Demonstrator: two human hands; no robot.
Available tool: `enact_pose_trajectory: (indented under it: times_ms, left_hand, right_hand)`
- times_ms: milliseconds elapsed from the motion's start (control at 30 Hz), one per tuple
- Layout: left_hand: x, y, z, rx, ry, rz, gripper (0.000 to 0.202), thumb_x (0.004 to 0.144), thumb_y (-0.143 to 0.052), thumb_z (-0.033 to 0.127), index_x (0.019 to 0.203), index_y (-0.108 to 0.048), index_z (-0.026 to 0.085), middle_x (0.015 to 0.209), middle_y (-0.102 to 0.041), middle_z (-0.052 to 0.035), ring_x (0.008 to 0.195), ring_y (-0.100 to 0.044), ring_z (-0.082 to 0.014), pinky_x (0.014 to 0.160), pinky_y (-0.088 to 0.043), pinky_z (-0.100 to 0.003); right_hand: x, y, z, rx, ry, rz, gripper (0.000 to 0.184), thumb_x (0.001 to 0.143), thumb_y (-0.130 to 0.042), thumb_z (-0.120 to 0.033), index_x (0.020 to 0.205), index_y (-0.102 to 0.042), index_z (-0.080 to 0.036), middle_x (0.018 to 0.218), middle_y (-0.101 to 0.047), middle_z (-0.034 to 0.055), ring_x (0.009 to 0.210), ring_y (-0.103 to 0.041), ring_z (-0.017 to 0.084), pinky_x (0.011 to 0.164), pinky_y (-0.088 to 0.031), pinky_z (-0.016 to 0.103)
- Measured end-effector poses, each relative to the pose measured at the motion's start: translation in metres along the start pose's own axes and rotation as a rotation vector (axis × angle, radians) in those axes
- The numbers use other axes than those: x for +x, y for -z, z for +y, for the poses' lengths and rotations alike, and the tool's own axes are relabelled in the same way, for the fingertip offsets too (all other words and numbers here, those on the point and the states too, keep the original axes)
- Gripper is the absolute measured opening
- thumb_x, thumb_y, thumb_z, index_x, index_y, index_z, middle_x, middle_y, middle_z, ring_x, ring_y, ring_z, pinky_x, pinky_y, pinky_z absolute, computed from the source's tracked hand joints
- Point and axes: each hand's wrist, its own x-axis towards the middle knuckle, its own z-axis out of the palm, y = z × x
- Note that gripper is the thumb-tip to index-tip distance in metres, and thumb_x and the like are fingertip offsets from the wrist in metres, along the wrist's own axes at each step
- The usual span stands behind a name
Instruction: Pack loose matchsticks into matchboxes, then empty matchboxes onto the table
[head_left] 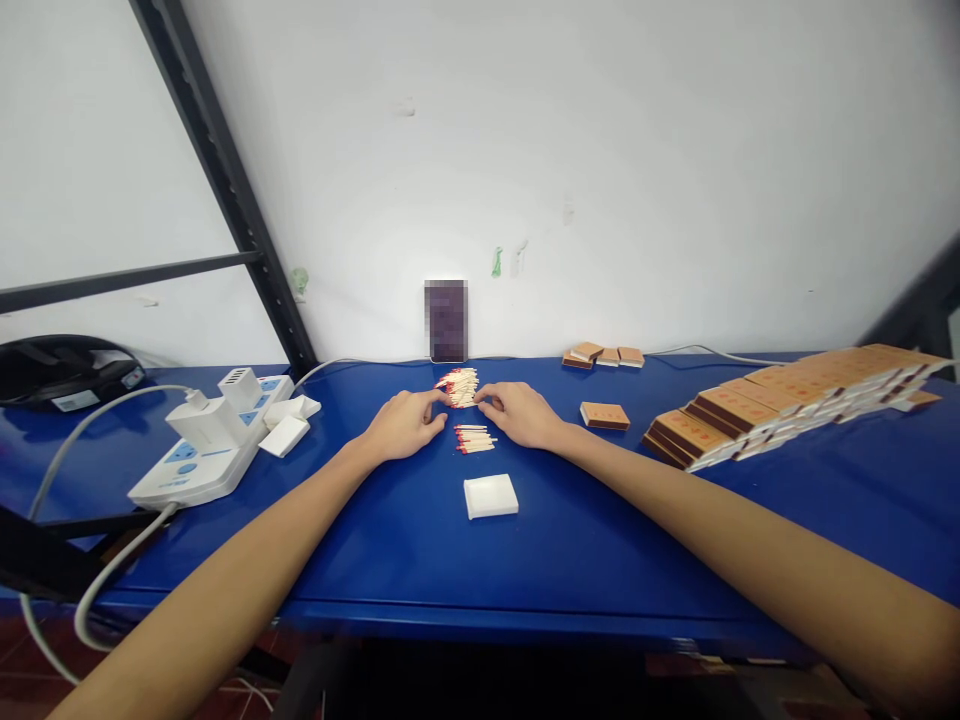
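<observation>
A loose pile of red-tipped matches (462, 386) lies on the blue table between my two hands. My left hand (407, 425) is at the pile's left edge, index finger stretched to the red heads and thumb held apart. On the other side my right hand (523, 415) has its fingertips at the plain wooden ends, thumb and index finger slightly apart. Neither hand visibly grips a match. Just below the pile is a smaller group of matches (475, 440), laid roughly side by side. Nearer me sits a small white matchbox tray (491, 496), its inside not visible.
Stacked matchboxes (757, 400) fill the right side; a single matchbox (605, 416) lies nearer, with several more matchboxes (604, 355) by the wall. A power strip (217, 450) with chargers and white boxes (285, 434) stands left. A blurred upright phone-like panel (447, 322) leans on the wall.
</observation>
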Motion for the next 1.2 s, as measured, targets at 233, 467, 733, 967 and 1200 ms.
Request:
enact_pose_trajectory:
  times_ms: [233, 467, 733, 967, 1200]
  left_hand:
    - [-0.0007, 0.0021, 0.0017, 0.008, -0.001, -0.020, 0.034, 0.086, -0.048, 0.031, 0.114, -0.066, 0.021, 0.060, -0.058, 0.0022, 0.055, -0.052, -0.0135, 0.055, -0.030, -0.025]
    - [-0.0005, 0.0031, 0.0022, 0.004, -0.009, -0.039, 0.036, 0.087, -0.048, 0.031, 0.117, -0.065, 0.021, 0.060, -0.058, 0.0021, 0.055, -0.051, -0.0137, 0.055, -0.030, -0.025]
    - [0.0000, 0.0027, 0.0034, 0.041, -0.016, -0.048, 0.038, 0.088, -0.046, 0.033, 0.121, -0.064, 0.025, 0.060, -0.059, 0.0017, 0.057, -0.053, -0.0152, 0.057, -0.032, -0.026]
    - [0.0003, 0.0013, 0.0020, 0.026, -0.026, -0.030, 0.034, 0.087, -0.047, 0.030, 0.116, -0.064, 0.024, 0.061, -0.058, 0.0024, 0.057, -0.052, -0.0146, 0.057, -0.031, -0.026]
    - [-0.0014, 0.0004, 0.0021, -0.068, -0.079, -0.015, 0.019, 0.086, -0.048, 0.028, 0.093, -0.063, 0.020, 0.056, -0.050, 0.0048, 0.051, -0.046, -0.0112, 0.053, -0.029, -0.024]
  right_hand:
    - [-0.0014, -0.0010, -0.0006, 0.034, -0.001, 0.015, 0.017, 0.089, -0.049, -0.029, 0.094, -0.064, -0.023, 0.073, -0.063, 0.0001, 0.062, -0.052, 0.013, 0.055, -0.027, 0.024]
    - [-0.0008, 0.0019, -0.0016, 0.090, -0.020, -0.044, 0.012, 0.085, -0.051, -0.029, 0.087, -0.062, -0.023, 0.071, -0.061, -0.0023, 0.061, -0.051, 0.011, 0.056, -0.028, 0.023]
    - [-0.0002, 0.0049, 0.0011, 0.193, 0.025, -0.120, 0.021, 0.083, -0.056, -0.040, 0.081, -0.064, -0.020, 0.063, -0.053, -0.0042, 0.057, -0.046, 0.010, 0.057, -0.028, 0.024]
    - [-0.0002, 0.0061, -0.0003, 0.232, 0.047, -0.118, 0.020, 0.083, -0.056, -0.039, 0.090, -0.068, -0.023, 0.062, -0.051, -0.0044, 0.057, -0.044, 0.010, 0.057, -0.027, 0.024]
    - [0.0002, 0.0054, -0.0003, 0.245, 0.036, -0.109, 0.022, 0.083, -0.057, -0.040, 0.085, -0.069, -0.022, 0.062, -0.051, -0.0039, 0.056, -0.043, 0.010, 0.057, -0.027, 0.024]
